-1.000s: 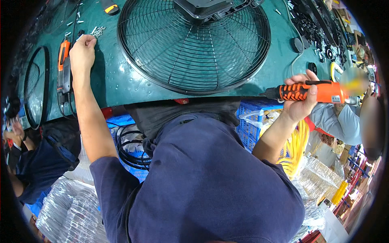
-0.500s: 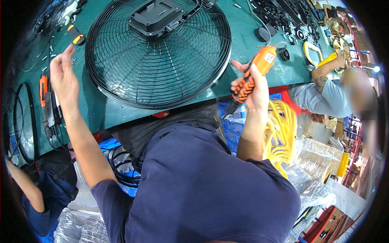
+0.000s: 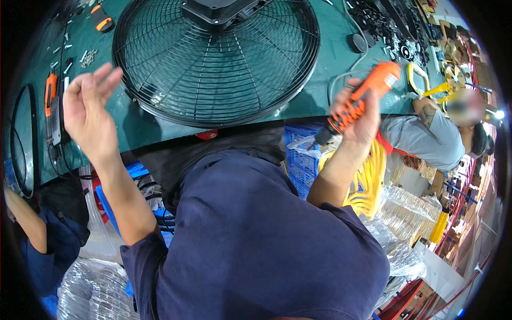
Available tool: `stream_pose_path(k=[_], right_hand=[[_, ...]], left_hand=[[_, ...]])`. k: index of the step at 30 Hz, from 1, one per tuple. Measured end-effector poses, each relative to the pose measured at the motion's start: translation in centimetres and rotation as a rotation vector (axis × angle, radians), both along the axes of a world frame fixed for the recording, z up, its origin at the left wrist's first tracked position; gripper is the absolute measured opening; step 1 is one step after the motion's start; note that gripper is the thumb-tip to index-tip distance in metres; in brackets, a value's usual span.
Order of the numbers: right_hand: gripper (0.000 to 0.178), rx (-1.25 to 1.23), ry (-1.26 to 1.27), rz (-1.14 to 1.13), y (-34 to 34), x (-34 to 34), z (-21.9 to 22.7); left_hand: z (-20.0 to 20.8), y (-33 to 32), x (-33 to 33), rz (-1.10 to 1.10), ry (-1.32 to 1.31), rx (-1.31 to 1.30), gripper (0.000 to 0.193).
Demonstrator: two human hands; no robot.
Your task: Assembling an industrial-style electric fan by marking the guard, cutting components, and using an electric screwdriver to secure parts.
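Note:
A large round black wire fan guard (image 3: 216, 58) with a black motor housing (image 3: 216, 9) at its middle lies flat on a green workbench (image 3: 136, 128). My left hand (image 3: 88, 112) is raised over the bench's near edge, left of the guard, fingers apart and holding nothing. My right hand (image 3: 357, 114) grips an orange and black electric screwdriver (image 3: 362, 98) at the guard's right, held up off the bench with its black tip slanting down to the left.
An orange-handled tool (image 3: 50, 88), loose screws (image 3: 88, 56) and a black ring (image 3: 24, 141) lie at the bench's left. Black parts (image 3: 381, 26) are heaped at the far right. Another person in grey (image 3: 426, 138) works at the right; another in blue (image 3: 37, 229) at the left. Yellow hose (image 3: 370, 181) hangs below.
My left hand has lifted off the bench and drawn back toward me with fingers spread. My right hand has brought the screwdriver in from the far right and tilted it.

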State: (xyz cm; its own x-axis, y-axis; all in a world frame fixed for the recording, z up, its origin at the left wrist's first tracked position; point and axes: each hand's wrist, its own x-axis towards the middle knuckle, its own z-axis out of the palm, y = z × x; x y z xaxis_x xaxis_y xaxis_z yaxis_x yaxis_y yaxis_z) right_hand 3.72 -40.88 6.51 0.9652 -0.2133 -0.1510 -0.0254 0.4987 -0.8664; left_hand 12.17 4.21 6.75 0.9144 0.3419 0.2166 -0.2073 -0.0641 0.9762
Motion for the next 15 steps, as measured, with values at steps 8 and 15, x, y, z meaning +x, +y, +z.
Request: stream_pose_path(k=[8,15], right_hand=[[0.055,0.344,-0.62,0.343,7.3,1.2,4.1],[0.049,0.19,-0.824,0.572,12.9,3.0,5.0]], left_hand=[[-3.0,-3.8,-10.5,-0.557,0.399,-0.478,0.02],[-4.1,-6.7,-11.8,-0.733,0.609,-0.811,0.013]])
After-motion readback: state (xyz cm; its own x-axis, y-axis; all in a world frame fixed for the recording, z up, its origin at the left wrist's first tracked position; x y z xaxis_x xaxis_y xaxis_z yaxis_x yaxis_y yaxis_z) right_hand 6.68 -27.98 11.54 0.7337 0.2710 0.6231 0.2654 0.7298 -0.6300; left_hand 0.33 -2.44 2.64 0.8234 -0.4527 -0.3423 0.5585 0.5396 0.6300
